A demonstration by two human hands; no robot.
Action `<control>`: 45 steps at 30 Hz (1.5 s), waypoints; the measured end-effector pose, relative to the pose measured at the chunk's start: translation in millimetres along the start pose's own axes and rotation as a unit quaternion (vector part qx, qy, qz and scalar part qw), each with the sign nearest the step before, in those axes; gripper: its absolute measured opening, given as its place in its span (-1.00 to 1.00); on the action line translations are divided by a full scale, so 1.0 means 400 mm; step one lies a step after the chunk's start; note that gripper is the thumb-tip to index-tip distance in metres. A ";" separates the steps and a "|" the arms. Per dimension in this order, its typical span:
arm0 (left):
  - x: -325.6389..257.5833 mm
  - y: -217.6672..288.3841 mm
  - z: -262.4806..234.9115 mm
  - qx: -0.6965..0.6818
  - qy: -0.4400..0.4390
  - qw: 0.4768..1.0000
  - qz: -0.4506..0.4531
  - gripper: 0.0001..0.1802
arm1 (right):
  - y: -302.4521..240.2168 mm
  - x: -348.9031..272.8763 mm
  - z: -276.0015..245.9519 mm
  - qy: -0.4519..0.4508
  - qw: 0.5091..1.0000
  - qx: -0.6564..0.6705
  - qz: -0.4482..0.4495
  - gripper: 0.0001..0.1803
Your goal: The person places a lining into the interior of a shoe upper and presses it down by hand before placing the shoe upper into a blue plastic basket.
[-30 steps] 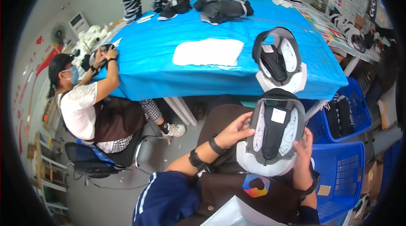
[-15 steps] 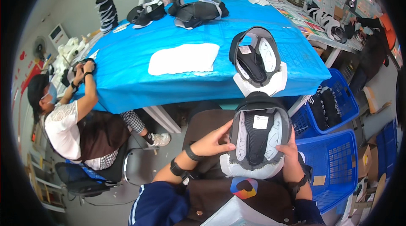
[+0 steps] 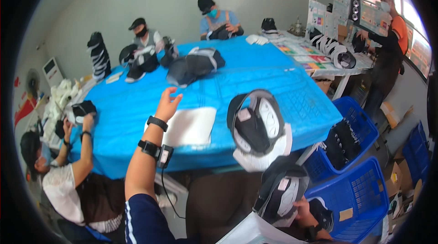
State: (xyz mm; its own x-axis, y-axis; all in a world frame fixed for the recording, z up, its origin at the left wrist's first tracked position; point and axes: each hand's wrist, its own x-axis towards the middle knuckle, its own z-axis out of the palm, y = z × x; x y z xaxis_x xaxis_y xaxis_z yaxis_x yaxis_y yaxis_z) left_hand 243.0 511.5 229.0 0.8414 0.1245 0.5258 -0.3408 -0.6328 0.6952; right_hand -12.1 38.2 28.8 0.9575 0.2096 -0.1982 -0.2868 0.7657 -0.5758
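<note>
My left hand (image 3: 169, 102) is stretched out over the blue table, fingers apart and loosely bent, holding nothing. It is above the far left edge of a white cloth (image 3: 191, 125). Beyond its fingertips lies a heap of black-and-grey cap-shaped pieces (image 3: 194, 67), slightly blurred. Low at the right, my right hand (image 3: 303, 210) grips a black cap-shaped piece (image 3: 284, 189) by its side, thumb inside; it is tilted and shows a pale padded lining and a label. A similar piece (image 3: 255, 123) rests hollow side up at the table's near edge, its white flap overhanging.
A blue cover (image 3: 273, 66) spreads over the table. Blue crates (image 3: 351, 198) stand at my right, one with black pieces inside. Co-workers sit at the left (image 3: 64, 175) and far side (image 3: 219, 18); another stands at the right (image 3: 388, 48). A cable hangs from my left wrist.
My left hand has let go of the cap-shaped piece and reached forward over the table. The right hand has lowered and tilted that piece. The view has lifted toward the far side.
</note>
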 end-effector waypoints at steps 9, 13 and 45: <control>0.356 -0.147 0.100 0.307 -0.056 0.940 -0.136 -0.16 | 0.021 0.015 -0.059 0.058 0.995 0.075 -0.002 -0.42; 0.394 -0.179 0.147 0.304 0.017 0.934 -0.187 0.15 | 0.035 0.019 -0.117 0.165 0.985 -0.048 -0.020 -0.47; -0.025 -0.322 -0.402 0.375 -0.015 0.927 -0.001 -0.54 | 0.029 0.052 -0.047 0.081 0.995 0.047 0.021 -0.45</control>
State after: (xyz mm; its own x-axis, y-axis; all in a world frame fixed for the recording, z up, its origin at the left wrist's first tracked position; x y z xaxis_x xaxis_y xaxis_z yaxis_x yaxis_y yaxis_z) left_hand 211.0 714.6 212.7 0.8569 0.1113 0.5034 0.0375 -0.9873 0.1544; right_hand 4.0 39.9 3.2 0.9250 0.1471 -0.3503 -0.3146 0.8136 -0.4890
